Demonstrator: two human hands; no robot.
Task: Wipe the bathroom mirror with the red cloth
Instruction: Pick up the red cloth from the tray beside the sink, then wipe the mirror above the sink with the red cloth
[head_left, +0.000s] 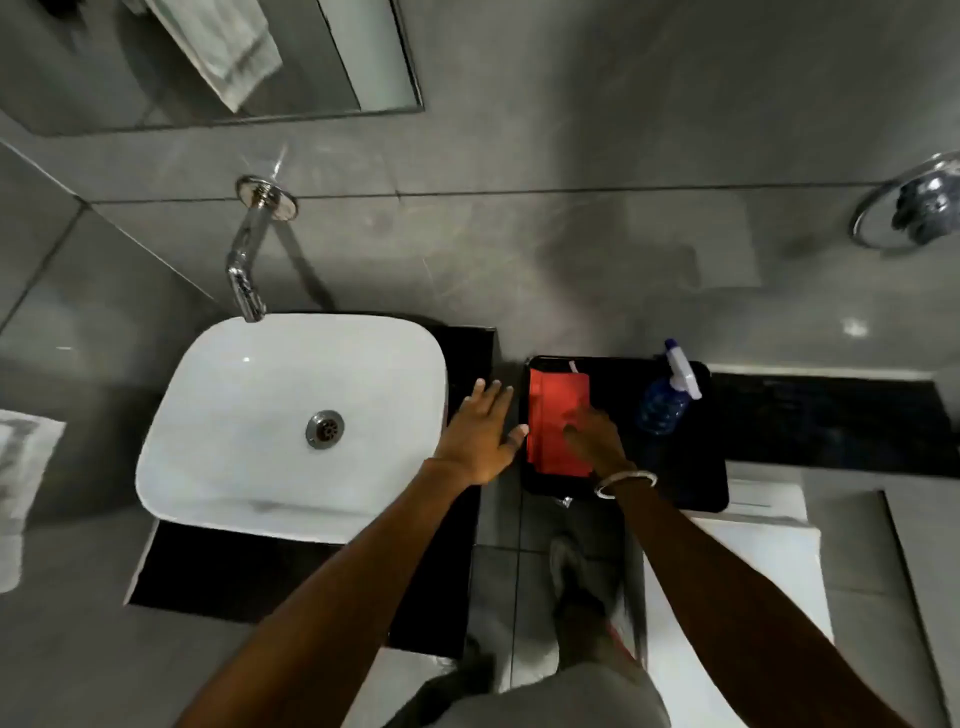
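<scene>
Head view: right hand (597, 439) is pressing fingers onto the red cloth (556, 415), apparently gathering it; left hand (480, 434) is hovering spread, released.

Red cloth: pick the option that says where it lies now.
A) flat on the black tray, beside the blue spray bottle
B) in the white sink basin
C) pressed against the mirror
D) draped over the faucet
A: the red cloth lies flat on the black tray, left of the blue spray bottle, with the right hand on it.
</scene>
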